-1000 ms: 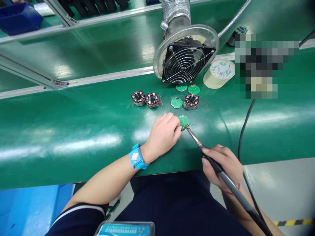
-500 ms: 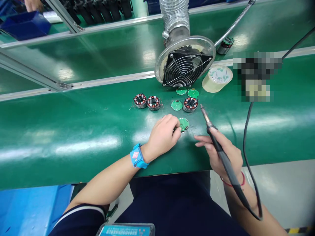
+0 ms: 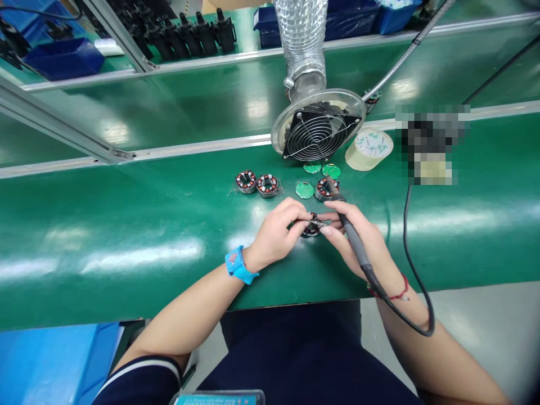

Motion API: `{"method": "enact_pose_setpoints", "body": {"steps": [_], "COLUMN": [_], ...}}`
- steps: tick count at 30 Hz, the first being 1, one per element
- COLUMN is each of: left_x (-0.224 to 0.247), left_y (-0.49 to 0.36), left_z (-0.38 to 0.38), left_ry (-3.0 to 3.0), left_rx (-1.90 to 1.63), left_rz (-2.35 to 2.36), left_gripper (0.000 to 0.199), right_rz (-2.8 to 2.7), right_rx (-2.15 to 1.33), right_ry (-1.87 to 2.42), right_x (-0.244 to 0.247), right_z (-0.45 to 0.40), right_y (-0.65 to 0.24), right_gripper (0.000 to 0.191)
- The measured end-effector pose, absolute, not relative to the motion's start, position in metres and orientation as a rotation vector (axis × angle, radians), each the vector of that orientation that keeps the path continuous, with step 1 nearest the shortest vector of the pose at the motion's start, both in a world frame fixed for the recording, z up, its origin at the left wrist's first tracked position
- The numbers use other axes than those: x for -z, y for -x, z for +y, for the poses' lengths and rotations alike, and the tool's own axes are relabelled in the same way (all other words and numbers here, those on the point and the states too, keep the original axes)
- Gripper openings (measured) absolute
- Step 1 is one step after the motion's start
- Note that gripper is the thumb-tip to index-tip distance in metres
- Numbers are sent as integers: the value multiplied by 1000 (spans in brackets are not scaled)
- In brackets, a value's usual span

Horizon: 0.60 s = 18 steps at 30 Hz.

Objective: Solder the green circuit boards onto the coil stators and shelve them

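Note:
My left hand (image 3: 278,230) pinches the edge of a small round circuit board (image 3: 317,223), which is tipped nearly edge-on. Right under the board is a motor stator (image 3: 310,232), partly covered by my fingers. A soldering iron (image 3: 355,239) lies in the grip of my right hand (image 3: 367,242), its tip pointing up and away from me. The thumb and fingertips of that same hand touch the board's right side. Just beyond my hands stands another stator (image 3: 324,191), partly behind the iron, beside a green round board (image 3: 304,190).
Two more stators (image 3: 267,185) stand to the left. Behind the boards hangs a fume extractor fan (image 3: 316,136) on a foil duct. A roll of tape (image 3: 368,151) lies right of it. The iron's cable (image 3: 407,225) loops along the right. A metal rail (image 3: 202,147) crosses the bench behind.
My right hand has moved left, with the soldering iron, to meet my left hand. The board has gone from lying face up to tilted, exposing the stator beneath. The view has shifted slightly.

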<state>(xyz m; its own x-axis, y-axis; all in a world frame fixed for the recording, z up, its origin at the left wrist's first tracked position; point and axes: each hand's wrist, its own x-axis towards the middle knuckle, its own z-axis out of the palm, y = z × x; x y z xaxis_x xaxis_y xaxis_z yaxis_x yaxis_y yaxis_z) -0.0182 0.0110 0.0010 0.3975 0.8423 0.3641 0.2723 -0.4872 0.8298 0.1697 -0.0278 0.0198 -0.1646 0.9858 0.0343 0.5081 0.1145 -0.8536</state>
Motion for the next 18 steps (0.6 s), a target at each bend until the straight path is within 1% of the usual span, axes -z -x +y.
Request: {"method": "enact_pose_setpoints", "body": {"steps": [3,4,5,7,8,9,12,16,18], "left_x": [1,2,3,7,10,12,18,20,20], "left_y": [20,20,19,17,15,13,8,9,11], "left_z": [9,9,9,8,7,6,5,5,5], "left_ry": [-2102,-2111,-2107,-2070,-2034,-1988,-1839,-1706,-1693], "left_rx": [-1108,-1083,-1029,-858,-772,-705,-649,-680,-685], "left_rz": [883,890,921,1025,1081,1122,1117,993,991], "left_gripper": [11,9,13,37,47,52,50,61,57], "right_rz": [-1758,-1740,-1715,-1678,-1683,-1713,-1942,-2332,-2413], "right_rx": [-1085,-1121,-1152,-1212,-1227,-1224,-1040,-625,-532], "right_ry": [1460,1462,1458,1433,1419,1404,1385,1302,1256], "right_x": [-23,-23,-22,-22,-21,-21,-22,-24,-24], "right_z": [-19,-17,-16,-14,-14,-13,-10,-7,-7], "right_y": [-164,-164,-164,-165,-167,-170,-179,-188,-187], "right_gripper": [47,47,47,49,50,52,54,46,45]}}
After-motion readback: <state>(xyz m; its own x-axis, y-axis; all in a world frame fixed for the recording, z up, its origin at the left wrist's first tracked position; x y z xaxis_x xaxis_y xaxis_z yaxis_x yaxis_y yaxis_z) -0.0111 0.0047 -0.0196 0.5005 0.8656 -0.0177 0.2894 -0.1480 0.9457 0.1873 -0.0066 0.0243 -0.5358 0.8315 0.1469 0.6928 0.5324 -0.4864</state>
